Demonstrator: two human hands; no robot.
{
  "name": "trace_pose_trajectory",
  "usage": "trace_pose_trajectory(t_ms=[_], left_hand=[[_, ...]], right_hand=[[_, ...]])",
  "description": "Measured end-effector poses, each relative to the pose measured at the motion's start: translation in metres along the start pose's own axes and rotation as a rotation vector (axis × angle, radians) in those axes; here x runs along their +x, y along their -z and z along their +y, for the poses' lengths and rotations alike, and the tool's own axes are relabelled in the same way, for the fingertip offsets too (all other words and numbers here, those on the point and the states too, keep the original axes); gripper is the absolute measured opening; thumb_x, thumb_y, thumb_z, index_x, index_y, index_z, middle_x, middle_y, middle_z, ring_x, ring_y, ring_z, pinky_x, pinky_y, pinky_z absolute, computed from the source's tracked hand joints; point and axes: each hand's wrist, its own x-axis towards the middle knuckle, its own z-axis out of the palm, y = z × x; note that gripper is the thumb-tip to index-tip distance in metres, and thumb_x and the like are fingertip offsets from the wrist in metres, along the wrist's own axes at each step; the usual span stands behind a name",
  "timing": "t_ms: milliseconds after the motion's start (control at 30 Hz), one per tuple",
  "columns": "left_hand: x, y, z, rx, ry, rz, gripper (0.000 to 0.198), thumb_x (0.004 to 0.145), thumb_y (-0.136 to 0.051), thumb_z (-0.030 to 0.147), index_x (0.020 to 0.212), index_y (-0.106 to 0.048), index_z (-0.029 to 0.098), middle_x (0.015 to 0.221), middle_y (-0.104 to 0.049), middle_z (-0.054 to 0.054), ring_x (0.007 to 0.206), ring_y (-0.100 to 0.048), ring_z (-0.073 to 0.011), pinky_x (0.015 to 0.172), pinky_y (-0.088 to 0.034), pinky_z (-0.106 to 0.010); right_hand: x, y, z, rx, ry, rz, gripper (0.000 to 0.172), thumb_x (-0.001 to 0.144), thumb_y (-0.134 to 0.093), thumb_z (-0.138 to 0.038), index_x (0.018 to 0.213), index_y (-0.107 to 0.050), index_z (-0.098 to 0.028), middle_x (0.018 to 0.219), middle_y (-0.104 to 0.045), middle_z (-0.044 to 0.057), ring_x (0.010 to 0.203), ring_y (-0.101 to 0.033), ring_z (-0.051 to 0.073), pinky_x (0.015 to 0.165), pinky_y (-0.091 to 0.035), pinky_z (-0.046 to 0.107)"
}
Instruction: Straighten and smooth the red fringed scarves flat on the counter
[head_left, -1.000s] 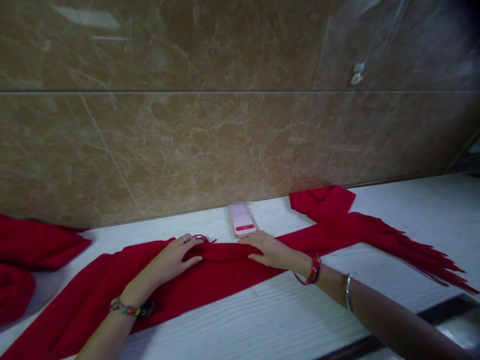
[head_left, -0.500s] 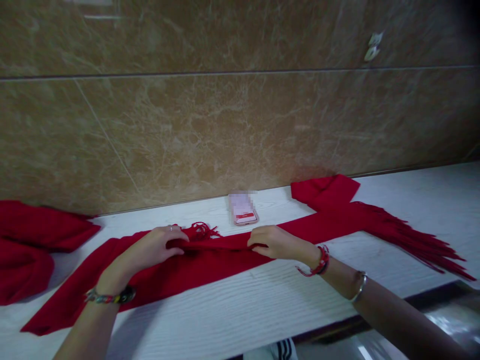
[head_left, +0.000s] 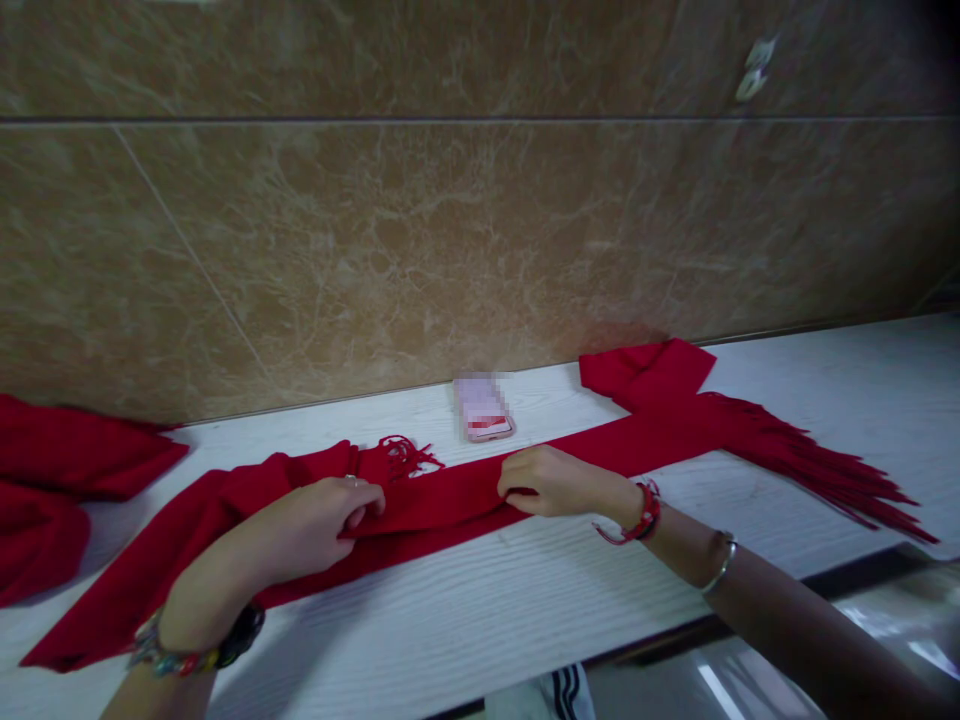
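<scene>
A long red scarf point(head_left: 442, 498) lies across the white wood-grain surface, its fringe fanned out at the right and a smaller tuft of fringe showing left of centre. My left hand point(head_left: 319, 525), with a beaded bracelet at the wrist, pinches the scarf's folded edge left of centre. About a forearm's width to the right, my right hand point(head_left: 551, 482) grips the same edge between thumb and fingers. It wears a red cord bracelet and a silver bangle. Between the hands the upper layer of cloth is doubled over toward me, with a strip of the lower layer showing beneath.
A phone point(head_left: 484, 408) lies behind the scarf near the wall. More bunched red cloth point(head_left: 67, 480) sits at the far left. A brown marble-patterned wall point(head_left: 450, 240) rises along the back of the white surface point(head_left: 420, 630). Its dark front edge runs along the lower right.
My left hand has come toward me, bringing the scarf's upper edge down over the lower layer. My right hand keeps its grip in nearly the same place. The view has shifted slightly.
</scene>
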Motion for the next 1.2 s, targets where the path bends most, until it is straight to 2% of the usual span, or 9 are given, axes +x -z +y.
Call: trace_pose_trajectory(t_ms=[100, 300, 567, 733, 900, 967, 1033, 1133, 1200], left_hand=[[-0.002, 0.002, -0.002, -0.019, 0.004, 0.010, 0.032, 0.059, -0.043, 0.005, 0.084, -0.055, 0.023, 0.075, -0.057, 0.003, 0.066, -0.052, -0.0128, 0.059, -0.037, -0.021], [0.005, -0.013, 0.004, -0.042, 0.056, -0.122, 0.033, 0.053, -0.042, 0.005, 0.080, -0.052, 0.021, 0.067, -0.054, 0.003, 0.060, -0.050, -0.0133, 0.050, -0.032, -0.020], [0.003, -0.005, 0.003, -0.087, 0.008, -0.139, 0.026, 0.053, -0.039, 0.006, 0.072, -0.049, 0.020, 0.067, -0.051, 0.004, 0.059, -0.047, -0.0114, 0.050, -0.031, -0.019], [0.007, -0.015, 0.008, -0.052, 0.050, -0.195, 0.029, 0.050, -0.041, 0.004, 0.073, -0.049, 0.020, 0.064, -0.052, 0.004, 0.057, -0.047, -0.0115, 0.047, -0.029, -0.020], [0.005, -0.013, 0.010, -0.051, 0.058, -0.187, 0.024, 0.058, -0.050, 0.012, 0.080, -0.053, 0.020, 0.067, -0.054, 0.004, 0.059, -0.048, -0.0117, 0.048, -0.031, -0.020], [0.007, -0.010, 0.014, -0.065, 0.000, -0.156, 0.021, 0.066, -0.056, 0.024, 0.086, -0.055, 0.021, 0.070, -0.056, 0.003, 0.061, -0.050, -0.0123, 0.050, -0.033, -0.020], [0.012, -0.012, 0.023, -0.062, -0.090, -0.085, 0.021, 0.074, -0.054, 0.035, 0.091, -0.056, 0.022, 0.075, -0.058, 0.002, 0.065, -0.052, -0.0129, 0.054, -0.037, -0.021], [0.027, -0.027, 0.041, 0.009, -0.209, 0.075, 0.023, 0.085, -0.042, 0.034, 0.098, -0.056, 0.022, 0.089, -0.060, -0.003, 0.078, -0.055, -0.0151, 0.068, -0.042, -0.025], [0.038, -0.042, 0.052, 0.079, -0.250, 0.180, 0.027, 0.088, -0.039, 0.032, 0.105, -0.055, 0.020, 0.100, -0.058, -0.007, 0.088, -0.055, -0.0181, 0.078, -0.043, -0.030]], right_hand=[[-0.001, 0.004, -0.001, 0.077, -0.028, 0.032, 0.016, 0.079, -0.046, -0.011, 0.082, -0.061, -0.015, 0.080, -0.061, 0.003, 0.074, -0.055, 0.012, 0.070, -0.042, 0.022], [-0.002, 0.000, 0.000, 0.037, 0.007, -0.122, 0.014, 0.077, -0.048, -0.010, 0.077, -0.061, -0.016, 0.074, -0.059, 0.002, 0.070, -0.053, 0.012, 0.065, -0.040, 0.021], [-0.003, 0.005, -0.001, 0.058, -0.009, -0.098, 0.015, 0.077, -0.047, -0.010, 0.077, -0.061, -0.017, 0.073, -0.058, 0.001, 0.067, -0.051, 0.011, 0.063, -0.039, 0.021], [-0.002, 0.004, -0.003, 0.030, 0.015, -0.145, 0.014, 0.075, -0.048, -0.010, 0.074, -0.061, -0.016, 0.071, -0.057, 0.001, 0.067, -0.051, 0.012, 0.063, -0.039, 0.022], [-0.003, 0.005, -0.004, 0.028, 0.010, -0.155, 0.014, 0.076, -0.049, -0.012, 0.076, -0.062, -0.016, 0.073, -0.058, 0.002, 0.069, -0.052, 0.012, 0.065, -0.039, 0.022], [-0.003, 0.006, -0.005, 0.044, 0.008, -0.146, 0.013, 0.077, -0.050, -0.016, 0.079, -0.063, -0.016, 0.076, -0.059, 0.003, 0.071, -0.053, 0.013, 0.066, -0.040, 0.023], [-0.002, 0.006, -0.006, 0.062, 0.004, -0.137, 0.014, 0.080, -0.050, -0.019, 0.083, -0.063, -0.016, 0.078, -0.060, 0.003, 0.072, -0.054, 0.013, 0.067, -0.040, 0.023], [0.001, 0.003, -0.006, 0.075, 0.012, -0.137, 0.016, 0.082, -0.047, -0.016, 0.085, -0.063, -0.016, 0.078, -0.060, 0.003, 0.072, -0.054, 0.012, 0.068, -0.040, 0.022], [0.002, 0.001, -0.006, 0.080, 0.024, -0.142, 0.017, 0.081, -0.047, -0.012, 0.084, -0.064, -0.016, 0.078, -0.061, 0.003, 0.072, -0.054, 0.012, 0.069, -0.040, 0.022]])
